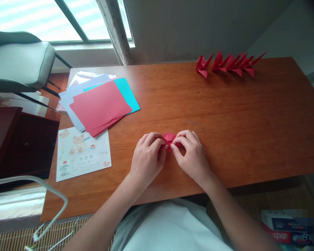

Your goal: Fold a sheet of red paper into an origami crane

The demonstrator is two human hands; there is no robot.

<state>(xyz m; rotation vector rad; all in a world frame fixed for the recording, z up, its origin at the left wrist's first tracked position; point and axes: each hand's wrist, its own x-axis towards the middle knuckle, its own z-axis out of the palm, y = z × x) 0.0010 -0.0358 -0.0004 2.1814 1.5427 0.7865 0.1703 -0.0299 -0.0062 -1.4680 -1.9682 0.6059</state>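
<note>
A small piece of folded red paper (169,137) is held between my two hands near the front edge of the wooden table. My left hand (149,150) pinches its left side with thumb and fingertips. On the right side, my right hand (190,150) grips it the same way. The fingers cover both ends of the paper, so its full shape is hidden. At the back right of the table stands a row of several folded red paper cranes (232,64).
Left on the table (251,122) lie red paper sheets (102,104), a turquoise sheet (127,92) and pale sheets (70,96). A bear-printed packet (83,153) lies in front of them. Beyond the left edge is a chair (21,59); boxes (285,226) sit low at right.
</note>
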